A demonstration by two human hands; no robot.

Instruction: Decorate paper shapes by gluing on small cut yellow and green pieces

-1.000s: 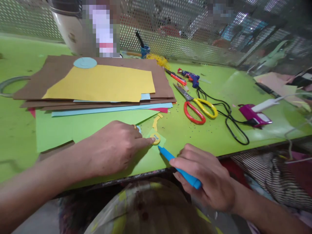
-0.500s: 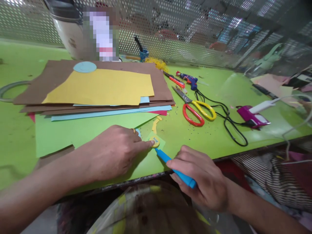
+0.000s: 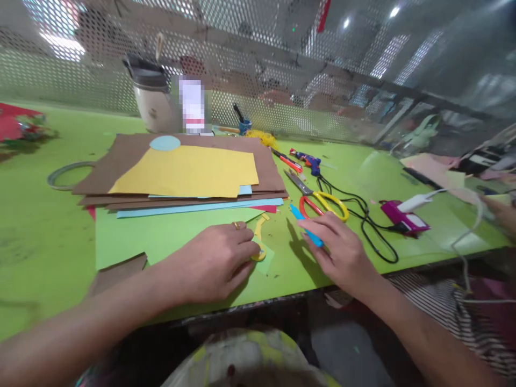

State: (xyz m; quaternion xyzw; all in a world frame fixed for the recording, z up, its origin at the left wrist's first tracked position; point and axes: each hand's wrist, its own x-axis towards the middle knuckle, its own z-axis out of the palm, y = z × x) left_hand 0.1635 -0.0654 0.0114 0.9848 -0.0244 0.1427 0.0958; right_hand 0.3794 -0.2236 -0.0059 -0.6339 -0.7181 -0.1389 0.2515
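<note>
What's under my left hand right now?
The left hand presses a yellow piece onto a pale green scrap. The palm lies over a green sheet; anything else beneath is covered.

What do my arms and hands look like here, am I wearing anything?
No sleeves, gloves or watch show on either arm. The left hand wears a gold-coloured ring on one finger; the right hand wears nothing.

Between the left hand and right hand the green table lies bare. Just beyond the right hand, scissors and a black cord (looping rightward) block the way; beyond the left hand lies a paper stack.
</note>
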